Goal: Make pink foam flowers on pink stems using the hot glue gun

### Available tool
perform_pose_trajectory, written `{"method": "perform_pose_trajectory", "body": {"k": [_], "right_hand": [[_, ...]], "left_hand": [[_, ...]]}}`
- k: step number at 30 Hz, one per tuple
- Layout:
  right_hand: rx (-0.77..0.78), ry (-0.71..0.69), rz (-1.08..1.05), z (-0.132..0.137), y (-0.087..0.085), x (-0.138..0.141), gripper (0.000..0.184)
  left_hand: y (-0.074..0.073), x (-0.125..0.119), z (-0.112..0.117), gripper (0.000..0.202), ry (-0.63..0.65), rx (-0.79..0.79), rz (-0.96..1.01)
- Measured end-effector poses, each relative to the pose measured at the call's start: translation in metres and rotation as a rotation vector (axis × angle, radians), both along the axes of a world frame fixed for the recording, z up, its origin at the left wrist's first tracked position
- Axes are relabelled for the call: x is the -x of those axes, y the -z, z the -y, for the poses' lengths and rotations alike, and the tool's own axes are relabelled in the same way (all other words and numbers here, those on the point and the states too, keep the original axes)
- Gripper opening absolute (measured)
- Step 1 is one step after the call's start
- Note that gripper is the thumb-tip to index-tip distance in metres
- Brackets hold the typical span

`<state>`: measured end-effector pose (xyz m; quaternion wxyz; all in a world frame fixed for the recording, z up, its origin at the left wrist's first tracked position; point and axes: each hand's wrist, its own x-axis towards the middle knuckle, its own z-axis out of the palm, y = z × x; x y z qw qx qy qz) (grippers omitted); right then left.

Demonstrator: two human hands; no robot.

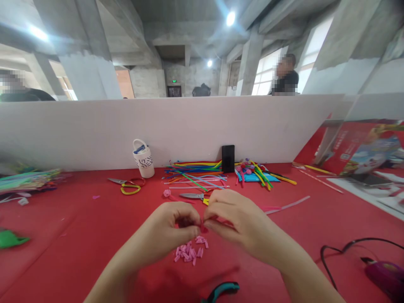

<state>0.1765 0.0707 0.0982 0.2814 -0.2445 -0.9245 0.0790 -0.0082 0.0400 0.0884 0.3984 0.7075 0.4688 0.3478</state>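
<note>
My left hand (176,225) and my right hand (235,214) meet tip to tip over the red table. Each pinches thumb against fingers around a small pinkish-red piece (204,229), mostly hidden by the fingertips, so its kind does not show. Just below them lies a loose pile of short pink strips (188,253). Behind my fingers rest scissors (193,196), their handles partly covered by my right hand. A pink curled flower shape (167,193) on a stem lies left of the scissors.
Bundled coloured pipe cleaners (195,168) lie by a white panel (189,130), beside a black upright phone-like slab (228,159) and a white cup (144,162). Second scissors (130,188) sit left. Teal-handled pliers (224,288) are in front; a purple corded tool (386,275) lies right.
</note>
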Motion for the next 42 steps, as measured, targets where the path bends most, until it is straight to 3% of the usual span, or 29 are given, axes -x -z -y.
{"method": "perform_pose_trajectory", "body": {"k": [3, 5, 7, 11, 15, 19, 26, 30, 36, 39, 42], "right_hand": [[0.253, -0.084, -0.273, -0.004, 0.002, 0.001, 0.016], [0.300, -0.037, -0.397, -0.005, 0.008, 0.010, 0.019], [0.226, 0.080, -0.437, -0.003, 0.017, 0.022, 0.020], [-0.028, 0.257, -0.332, 0.003, 0.031, 0.041, 0.016], [-0.227, 0.355, -0.083, 0.003, 0.038, 0.043, 0.019], [-0.263, 0.313, 0.002, 0.000, 0.036, 0.037, 0.018], [-0.222, 0.202, 0.127, 0.005, 0.021, 0.022, 0.013], [-0.074, 0.133, 0.125, 0.006, 0.010, 0.008, 0.014], [0.393, -0.092, -0.211, -0.002, 0.006, 0.000, 0.015], [0.633, -0.143, -0.491, -0.006, 0.015, 0.011, 0.016], [0.701, -0.017, -0.663, -0.008, 0.028, 0.028, 0.017]], "left_hand": [[-0.002, 0.001, 0.001, 0.005, 0.045, 0.213, 0.385], [0.001, -0.003, -0.001, 0.008, -0.064, 0.159, 0.551], [0.005, -0.007, -0.004, 0.006, -0.224, 0.008, 0.569], [0.012, -0.012, -0.008, 0.007, -0.521, -0.373, 0.203], [0.017, -0.012, -0.010, 0.015, -0.522, -0.625, -0.324], [0.017, -0.012, -0.010, 0.020, -0.398, -0.624, -0.600], [0.007, -0.012, -0.002, 0.021, -0.254, -0.495, -0.617], [0.003, -0.010, 0.004, 0.022, -0.149, -0.337, -0.433], [-0.003, 0.001, 0.005, 0.006, 0.076, 0.187, 0.228], [-0.004, -0.002, 0.000, 0.008, -0.006, 0.157, 0.417], [0.000, -0.009, -0.004, 0.009, -0.183, -0.034, 0.424]]}}
